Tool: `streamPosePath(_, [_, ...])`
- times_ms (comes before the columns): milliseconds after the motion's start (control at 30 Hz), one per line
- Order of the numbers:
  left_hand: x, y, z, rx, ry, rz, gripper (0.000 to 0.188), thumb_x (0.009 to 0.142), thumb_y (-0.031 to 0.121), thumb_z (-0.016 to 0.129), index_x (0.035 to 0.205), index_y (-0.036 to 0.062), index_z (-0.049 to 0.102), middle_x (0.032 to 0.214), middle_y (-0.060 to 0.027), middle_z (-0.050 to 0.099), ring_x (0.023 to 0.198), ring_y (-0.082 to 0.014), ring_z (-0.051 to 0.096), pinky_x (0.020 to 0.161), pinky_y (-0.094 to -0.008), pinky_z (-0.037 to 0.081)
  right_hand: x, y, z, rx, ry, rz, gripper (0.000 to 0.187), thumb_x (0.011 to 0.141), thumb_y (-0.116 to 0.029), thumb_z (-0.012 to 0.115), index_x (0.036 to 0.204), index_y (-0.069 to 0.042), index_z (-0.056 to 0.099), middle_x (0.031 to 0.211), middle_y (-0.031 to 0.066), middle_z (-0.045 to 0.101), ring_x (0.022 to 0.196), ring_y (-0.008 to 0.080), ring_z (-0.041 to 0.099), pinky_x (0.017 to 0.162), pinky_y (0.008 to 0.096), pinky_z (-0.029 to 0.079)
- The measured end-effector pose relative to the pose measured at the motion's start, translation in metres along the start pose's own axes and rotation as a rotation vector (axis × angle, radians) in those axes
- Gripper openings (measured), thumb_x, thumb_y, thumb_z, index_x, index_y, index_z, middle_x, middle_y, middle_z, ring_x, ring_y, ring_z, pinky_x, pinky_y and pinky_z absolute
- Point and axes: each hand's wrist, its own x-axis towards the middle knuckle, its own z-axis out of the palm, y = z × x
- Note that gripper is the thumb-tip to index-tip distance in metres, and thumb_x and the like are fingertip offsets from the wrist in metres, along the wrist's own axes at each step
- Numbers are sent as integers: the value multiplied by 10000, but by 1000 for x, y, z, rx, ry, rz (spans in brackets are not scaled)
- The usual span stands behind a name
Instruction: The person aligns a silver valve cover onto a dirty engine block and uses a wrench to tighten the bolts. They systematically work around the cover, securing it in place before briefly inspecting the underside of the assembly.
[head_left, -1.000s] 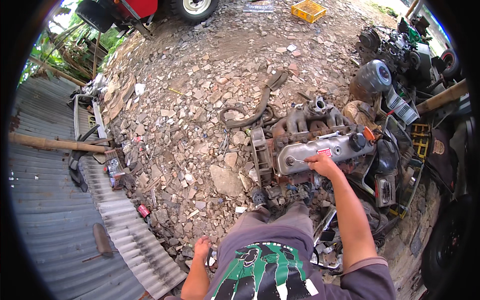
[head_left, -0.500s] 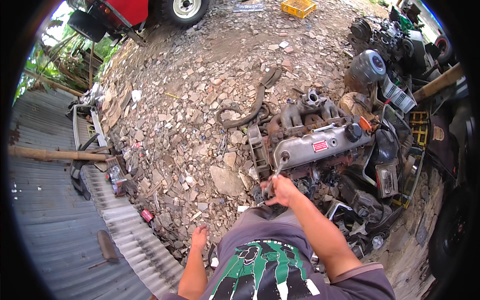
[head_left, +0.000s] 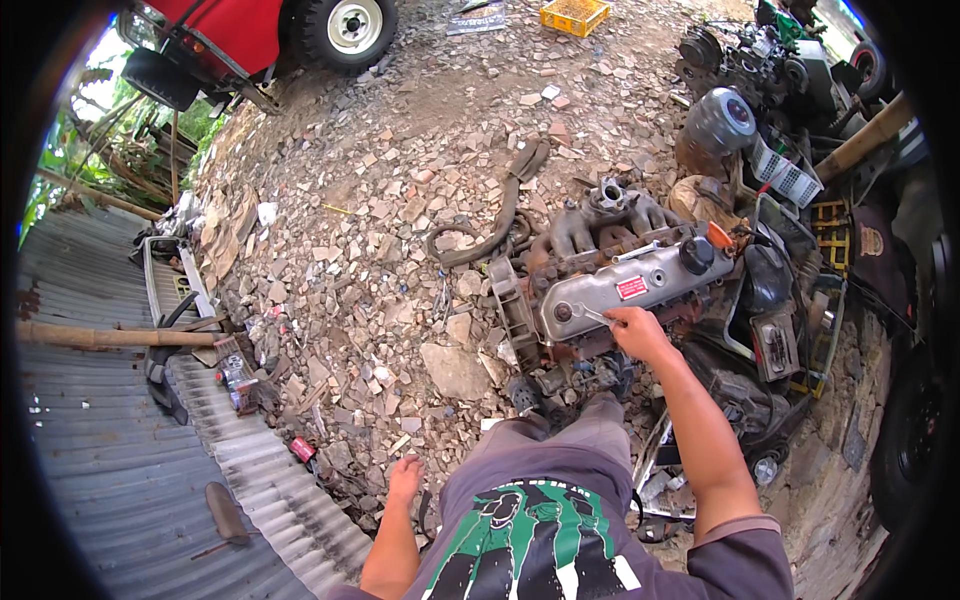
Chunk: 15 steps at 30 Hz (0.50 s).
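An engine with a grey metal valve cover (head_left: pixel 600 295) stands on the rubble in front of me. My right hand (head_left: pixel 637 333) is closed round a spanner (head_left: pixel 594 314), holding it over the cover's near edge. The spanner's free end points left, close to the round nut (head_left: pixel 563 312) on the cover; whether they touch I cannot tell. Another spanner-like tool (head_left: pixel 640 250) lies along the cover's far edge, left of the black oil cap (head_left: pixel 697 254). Low at my left side hangs my left hand (head_left: pixel 404 480), empty, its fingers loosely apart.
Broken stone and tile (head_left: pixel 400 270) cover the ground. A dark strap or hose (head_left: pixel 497 225) lies beyond the engine. Scrap parts, a clear plastic jug (head_left: pixel 722 125) and a white basket (head_left: pixel 783 172) crowd the right. Corrugated sheets (head_left: pixel 110 400) line the left; a red vehicle (head_left: pixel 225 35) stands far off.
My right hand has moved right and forward with the spanner, away from the cover's left end. The spanner has swung from upright to a slant. My left hand still hangs low.
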Motion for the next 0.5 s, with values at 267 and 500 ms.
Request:
streamPosePath(267, [-7, -15, -5, 13, 41, 25, 331, 942, 99, 487, 1227, -45, 574, 1136, -154, 659, 989, -218, 654, 866, -317, 530, 34, 6, -11, 195, -314, 166, 353, 804, -100, 636, 1147, -69, 717, 876, 138, 734, 789, 192, 688, 757, 331, 528])
streamPosePath(500, [-2, -76, -7, 2, -16, -82, 327, 923, 105, 524, 1214, -27, 592, 1097, -141, 676, 950, -216, 651, 824, -315, 529, 39, 18, 0, 243, -299, 121, 352, 820, -83, 634, 1163, -62, 711, 881, 117, 729, 812, 153, 668, 784, 302, 519])
